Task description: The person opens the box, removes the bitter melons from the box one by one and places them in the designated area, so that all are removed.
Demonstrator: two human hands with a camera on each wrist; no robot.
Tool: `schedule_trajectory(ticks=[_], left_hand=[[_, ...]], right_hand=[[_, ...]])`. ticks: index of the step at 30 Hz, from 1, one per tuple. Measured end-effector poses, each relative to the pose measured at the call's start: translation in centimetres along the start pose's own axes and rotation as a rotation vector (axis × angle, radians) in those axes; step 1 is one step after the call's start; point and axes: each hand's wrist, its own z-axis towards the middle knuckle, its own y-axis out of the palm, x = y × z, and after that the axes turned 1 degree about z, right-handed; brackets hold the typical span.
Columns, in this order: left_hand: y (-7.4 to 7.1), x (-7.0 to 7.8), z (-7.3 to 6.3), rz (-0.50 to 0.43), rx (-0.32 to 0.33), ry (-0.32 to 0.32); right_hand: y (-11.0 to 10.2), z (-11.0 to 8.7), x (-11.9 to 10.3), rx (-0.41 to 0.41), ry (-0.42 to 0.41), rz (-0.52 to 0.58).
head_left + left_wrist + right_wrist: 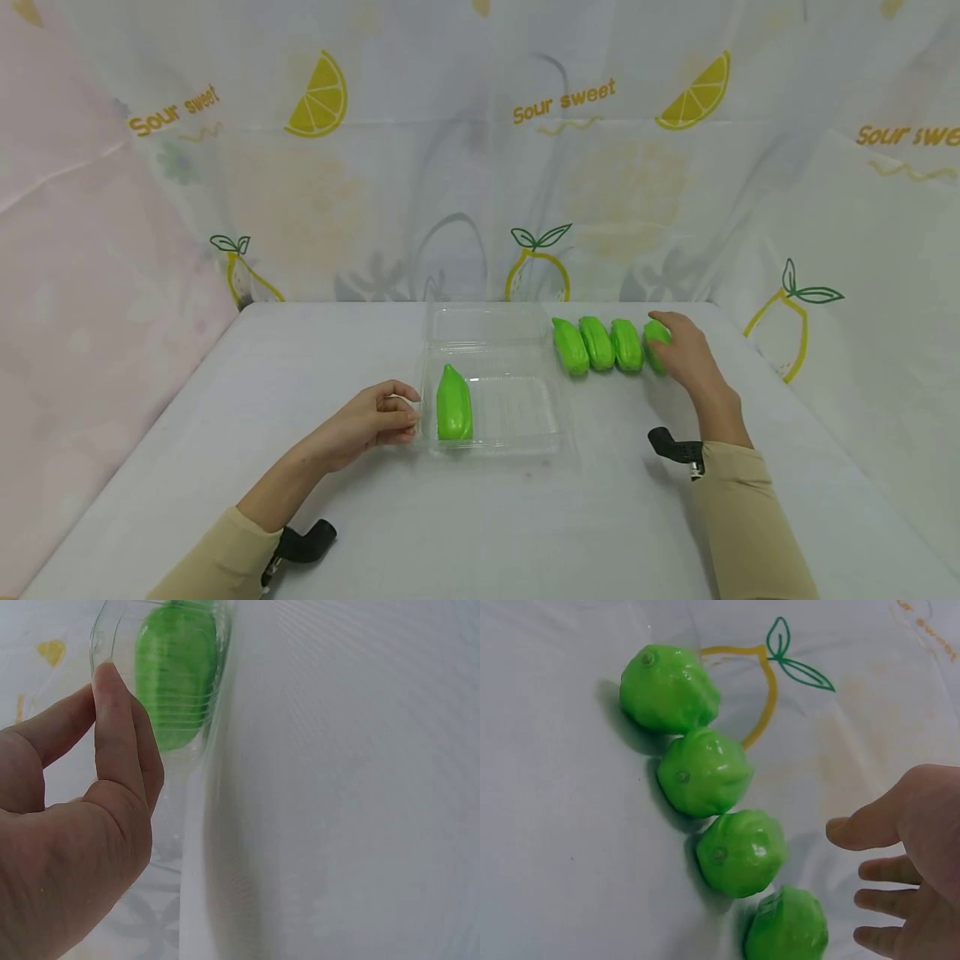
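A clear plastic clamshell box stands on the table with its lid folded back. Inside, at its left end, lies one green ribbed fruit-like piece with a pointed tip. My left hand pinches the box's left rim; the left wrist view shows thumb and fingertips meeting there, beside the green piece behind the plastic. My right hand reaches over the rightmost green piece of a row. In the right wrist view, its thumb and fingers are spread, with a gap to the pieces.
Several more matching green pieces lie side by side right of the lid. A white cloth covers the table. Printed curtains with lemon drawings hang behind and at both sides. Black wrist cameras sit by the beige sleeves.
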Motion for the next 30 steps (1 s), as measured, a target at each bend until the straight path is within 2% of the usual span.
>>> schedule_trajectory(ticks=[15, 21, 30], left_hand=[[-0.1, -0.1, 0.0, -0.006, -0.004, 0.001], [-0.1, -0.1, 0.0, -0.013, -0.006, 0.002], [0.0, 0.0, 0.0, -0.011, -0.007, 0.003]], right_hand=[[-0.1, -0.1, -3.1, -0.077, -0.081, 0.033], [0.2, -0.2, -4.5, -0.125, -0.097, 0.008], [-0.2, -1.0, -6.8, -0.15, -0.154, 0.005]])
